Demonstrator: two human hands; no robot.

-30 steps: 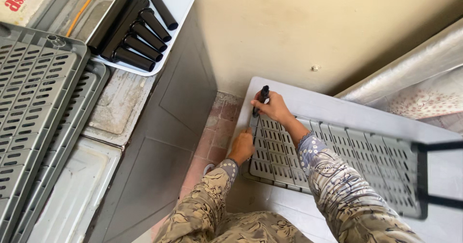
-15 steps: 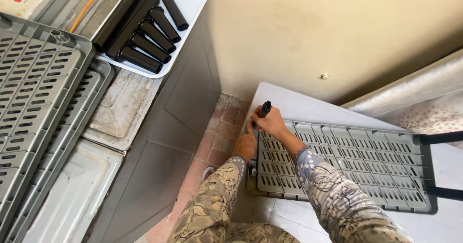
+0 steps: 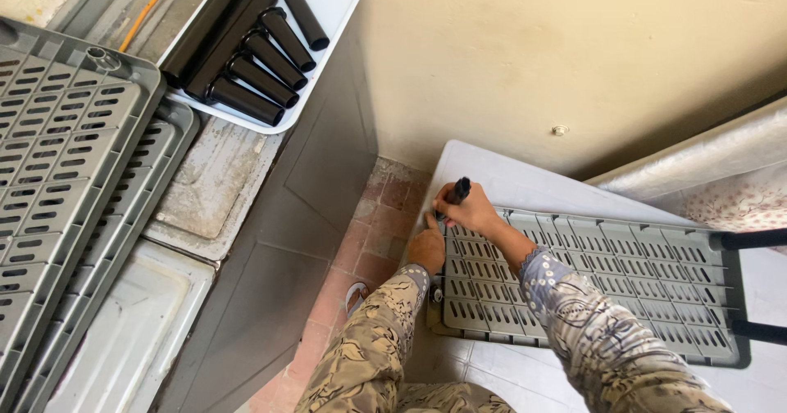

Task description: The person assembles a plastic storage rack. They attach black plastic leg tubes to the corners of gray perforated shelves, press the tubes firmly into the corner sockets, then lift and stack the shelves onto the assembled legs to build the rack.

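Observation:
A grey slotted plastic shelf panel (image 3: 623,278) lies flat on a white surface (image 3: 508,183) low in front of me. My right hand (image 3: 469,213) is closed around a short black tube (image 3: 456,193) and holds it at the panel's near-left corner. My left hand (image 3: 427,247) rests on the panel's left edge just below that corner, fingers pressed against it. Two black tubes (image 3: 750,239) stick out from the panel's right side.
A white tray (image 3: 328,20) holding several black tubes (image 3: 246,52) sits on a grey cabinet (image 3: 279,241) at upper left. Stacked grey slotted panels (image 3: 57,159) lie beside it. A beige wall (image 3: 574,52) stands behind; brick floor (image 3: 369,241) shows between.
The view has shifted slightly and the panel sits further right in frame. My right hand has tilted the black tube at the corner; my left hand stays on the panel's edge.

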